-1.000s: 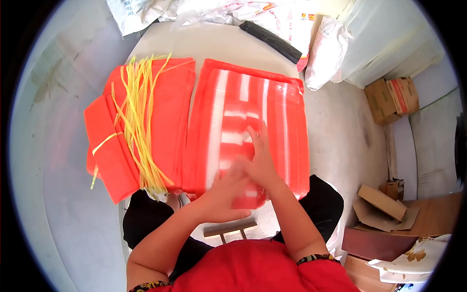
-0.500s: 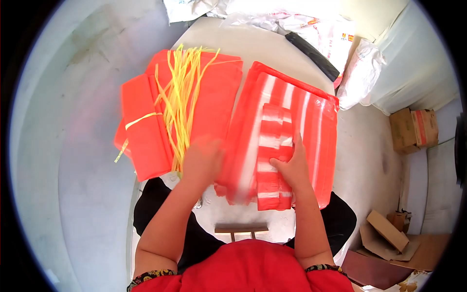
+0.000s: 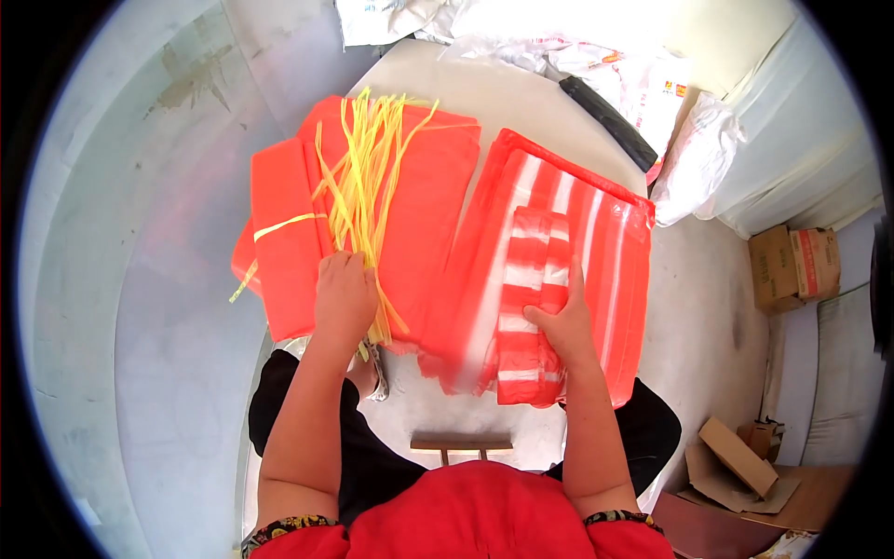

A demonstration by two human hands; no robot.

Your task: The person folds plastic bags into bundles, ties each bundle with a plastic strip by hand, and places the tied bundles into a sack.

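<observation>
My right hand (image 3: 566,321) grips the right side of a folded red-and-white striped plastic bag bundle (image 3: 523,296), thumb on top of it. Under that bundle lies a flat stack of striped plastic bags (image 3: 605,252). My left hand (image 3: 346,296) is closed, fingers curled down on the yellow plastic strips (image 3: 368,186); how many it pinches is hidden. These strips lie loose across a stack of plain red plastic sheets (image 3: 433,205). Left of the strips rests a folded red bundle (image 3: 287,261) with a yellow strip around it.
Everything lies on a pale table (image 3: 447,88). At its far right is a black roll (image 3: 610,121), near white printed sacks (image 3: 703,158). Cardboard boxes (image 3: 796,265) stand on the floor to the right, and an opened carton (image 3: 740,466) sits lower right.
My left hand has moved left from between the two stacks onto the yellow strips. My right hand still holds the folded striped bundle. The whole view has shifted slightly.
</observation>
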